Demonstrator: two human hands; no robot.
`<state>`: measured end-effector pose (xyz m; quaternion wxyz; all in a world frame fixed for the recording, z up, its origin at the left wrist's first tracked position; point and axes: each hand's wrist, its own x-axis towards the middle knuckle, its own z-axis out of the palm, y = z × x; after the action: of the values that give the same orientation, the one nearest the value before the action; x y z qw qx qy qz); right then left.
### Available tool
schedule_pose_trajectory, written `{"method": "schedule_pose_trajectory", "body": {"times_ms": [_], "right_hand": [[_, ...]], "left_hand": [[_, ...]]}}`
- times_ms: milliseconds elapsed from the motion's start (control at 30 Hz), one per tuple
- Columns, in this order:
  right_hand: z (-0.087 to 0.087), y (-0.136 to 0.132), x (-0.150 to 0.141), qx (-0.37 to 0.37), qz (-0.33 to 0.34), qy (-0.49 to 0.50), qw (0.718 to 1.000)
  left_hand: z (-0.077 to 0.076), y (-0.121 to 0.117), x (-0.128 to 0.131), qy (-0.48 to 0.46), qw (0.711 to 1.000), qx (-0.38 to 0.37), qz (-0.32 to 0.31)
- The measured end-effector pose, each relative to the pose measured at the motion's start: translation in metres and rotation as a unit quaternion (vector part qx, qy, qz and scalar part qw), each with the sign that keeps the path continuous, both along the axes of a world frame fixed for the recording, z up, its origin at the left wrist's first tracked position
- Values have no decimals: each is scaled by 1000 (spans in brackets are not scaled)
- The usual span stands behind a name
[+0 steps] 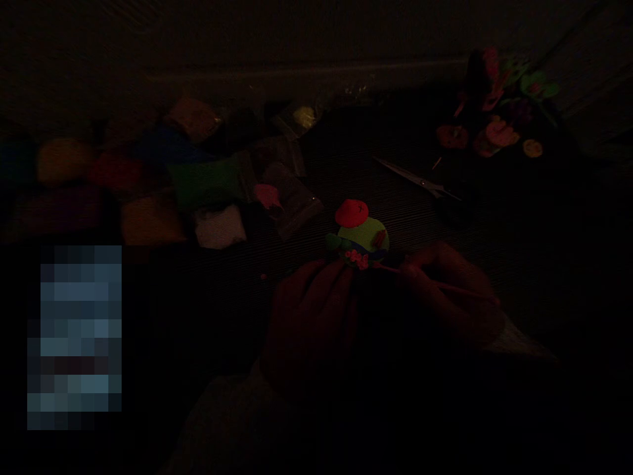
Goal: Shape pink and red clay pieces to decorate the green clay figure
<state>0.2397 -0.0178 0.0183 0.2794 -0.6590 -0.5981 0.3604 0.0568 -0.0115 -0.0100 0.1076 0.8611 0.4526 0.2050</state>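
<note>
The scene is very dark. Just beyond the fingertips of my left hand [314, 313] is a small clay figure [363, 232]: a red cone-shaped top, a yellow-green round body, dark green and blue parts and a cluster of pinkish-red bits at the lower edge. The left fingers are bent against its near edge and appear to grip it; the thumb is hidden. My right hand [448, 290] pinches a thin pinkish stick tool [390, 268], its tip pointing left at the lower edge of the figure by the pinkish-red bits.
Several bags of coloured clay, among them a green one [205, 181] and a white one [220, 226], lie at the left. Scissors [420, 181] lie beyond my right hand. Small clay pieces [499, 135] stand at the back right. A pixelated patch [82, 330] covers the lower left.
</note>
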Motion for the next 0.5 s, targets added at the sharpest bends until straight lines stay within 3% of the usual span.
{"method": "schedule_pose_trajectory", "body": {"times_ms": [333, 500], "right_hand": [[4, 3, 0, -39, 16, 2, 999], [0, 2, 0, 2, 18, -13, 1000]], "left_hand": [[-1, -1, 0, -1, 1000, -7, 3], [-1, -1, 0, 4, 1000, 0, 1]]}}
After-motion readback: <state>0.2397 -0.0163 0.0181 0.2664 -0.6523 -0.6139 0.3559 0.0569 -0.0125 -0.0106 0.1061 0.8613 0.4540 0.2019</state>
